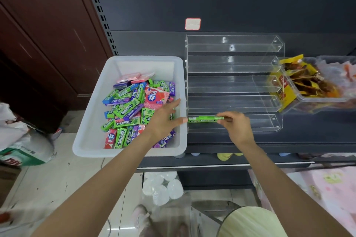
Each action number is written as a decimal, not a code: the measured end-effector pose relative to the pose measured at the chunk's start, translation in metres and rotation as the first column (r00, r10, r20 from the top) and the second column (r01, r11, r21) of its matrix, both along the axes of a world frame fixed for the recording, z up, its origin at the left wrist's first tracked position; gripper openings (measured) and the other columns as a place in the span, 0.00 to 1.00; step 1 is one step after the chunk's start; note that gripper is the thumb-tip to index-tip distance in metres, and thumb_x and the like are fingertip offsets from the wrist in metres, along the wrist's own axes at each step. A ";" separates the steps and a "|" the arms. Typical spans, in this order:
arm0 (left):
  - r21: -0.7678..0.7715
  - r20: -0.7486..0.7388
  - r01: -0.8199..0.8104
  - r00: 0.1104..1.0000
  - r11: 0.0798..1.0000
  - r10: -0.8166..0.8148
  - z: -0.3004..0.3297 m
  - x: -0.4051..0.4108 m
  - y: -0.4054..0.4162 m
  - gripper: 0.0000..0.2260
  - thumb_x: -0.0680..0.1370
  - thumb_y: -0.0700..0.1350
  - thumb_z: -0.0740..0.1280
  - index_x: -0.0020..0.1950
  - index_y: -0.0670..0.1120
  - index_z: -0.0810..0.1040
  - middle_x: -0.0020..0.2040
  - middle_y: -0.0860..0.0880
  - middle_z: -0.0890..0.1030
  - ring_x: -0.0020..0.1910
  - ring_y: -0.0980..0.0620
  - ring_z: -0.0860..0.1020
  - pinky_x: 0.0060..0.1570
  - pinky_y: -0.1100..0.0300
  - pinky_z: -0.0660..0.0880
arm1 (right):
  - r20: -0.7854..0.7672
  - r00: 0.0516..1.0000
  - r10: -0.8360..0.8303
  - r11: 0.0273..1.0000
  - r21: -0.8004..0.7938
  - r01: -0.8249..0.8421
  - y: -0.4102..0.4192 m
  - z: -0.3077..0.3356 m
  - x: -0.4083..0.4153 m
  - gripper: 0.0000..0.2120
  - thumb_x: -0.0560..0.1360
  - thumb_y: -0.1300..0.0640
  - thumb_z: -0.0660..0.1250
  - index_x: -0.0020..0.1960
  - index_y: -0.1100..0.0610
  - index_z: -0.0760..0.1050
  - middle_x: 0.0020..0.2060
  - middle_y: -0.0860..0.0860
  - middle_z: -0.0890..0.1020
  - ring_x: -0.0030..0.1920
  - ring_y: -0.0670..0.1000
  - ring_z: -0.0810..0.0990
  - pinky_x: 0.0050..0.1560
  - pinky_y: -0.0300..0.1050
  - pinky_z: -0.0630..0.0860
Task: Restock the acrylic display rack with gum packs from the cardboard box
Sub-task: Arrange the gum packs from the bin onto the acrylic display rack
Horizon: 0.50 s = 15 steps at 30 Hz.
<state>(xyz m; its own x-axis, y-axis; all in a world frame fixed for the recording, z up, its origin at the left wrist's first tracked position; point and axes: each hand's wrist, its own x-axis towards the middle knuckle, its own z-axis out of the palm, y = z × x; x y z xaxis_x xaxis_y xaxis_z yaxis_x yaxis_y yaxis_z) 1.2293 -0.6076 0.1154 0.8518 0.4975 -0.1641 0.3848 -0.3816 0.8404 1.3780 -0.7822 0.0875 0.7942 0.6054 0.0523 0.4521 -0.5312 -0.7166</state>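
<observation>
A clear acrylic display rack point(234, 63) with several stepped tiers stands on the dark shelf. A green gum pack point(204, 118) lies on edge in its lowest tier, at the left end. My right hand point(236, 127) pinches the right end of that pack. Left of the rack sits a white plastic bin point(90, 121) holding a heap of green, purple, blue and pink gum packs point(133, 109). My left hand point(165, 119) hovers over the bin's right side, fingers spread, holding nothing. No cardboard box is visible.
A clear tub of yellow snack packets point(308, 82) stands right of the rack. A dark shelf edge point(250, 148) runs below. On the floor lie white bags point(19, 140), wrapped white rolls point(163, 186) and a round stool point(252, 223).
</observation>
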 end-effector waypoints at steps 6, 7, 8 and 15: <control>-0.133 0.018 -0.003 1.000 0.991 0.006 0.002 -0.001 0.000 0.30 0.75 0.43 0.69 0.75 0.51 0.60 0.73 0.53 0.65 0.63 0.53 0.72 0.56 0.61 0.72 | 0.056 0.997 0.044 0.991 -0.131 -0.036 0.018 -0.025 -0.002 0.10 0.73 0.63 0.70 0.54 0.58 0.81 0.50 0.56 0.81 0.47 0.52 0.81 0.53 0.45 0.78; -0.139 0.017 0.000 1.000 0.990 0.002 0.002 -0.001 -0.001 0.30 0.75 0.43 0.69 0.75 0.51 0.60 0.73 0.53 0.65 0.62 0.54 0.72 0.56 0.61 0.71 | 0.061 0.998 0.035 0.985 -0.169 -0.024 0.020 -0.026 -0.004 0.10 0.74 0.62 0.69 0.54 0.56 0.81 0.51 0.55 0.82 0.47 0.52 0.81 0.52 0.49 0.79; -0.146 0.015 0.000 1.000 0.989 0.002 0.002 -0.001 -0.001 0.30 0.75 0.43 0.68 0.75 0.51 0.60 0.73 0.53 0.65 0.62 0.54 0.72 0.56 0.61 0.71 | 0.070 0.997 0.026 0.976 -0.217 -0.010 0.022 -0.026 -0.005 0.10 0.74 0.60 0.69 0.55 0.55 0.80 0.50 0.54 0.82 0.47 0.53 0.81 0.51 0.50 0.79; -0.175 -0.001 -0.014 1.000 0.985 0.014 0.003 0.001 -0.001 0.30 0.75 0.42 0.68 0.75 0.51 0.60 0.73 0.54 0.66 0.63 0.52 0.73 0.55 0.61 0.72 | 0.101 0.995 0.016 0.966 -0.256 0.010 0.037 -0.030 -0.009 0.09 0.74 0.62 0.69 0.54 0.60 0.80 0.53 0.57 0.77 0.46 0.54 0.80 0.53 0.48 0.78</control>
<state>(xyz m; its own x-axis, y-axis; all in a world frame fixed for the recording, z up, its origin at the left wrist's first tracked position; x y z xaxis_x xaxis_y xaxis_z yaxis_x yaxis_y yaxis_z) 1.2298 -0.6090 0.1182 0.8449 0.4732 -0.2496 0.3891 -0.2234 0.8937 1.3691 -0.7454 0.0572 0.7909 0.6115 -0.0247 0.5173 -0.6895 -0.5069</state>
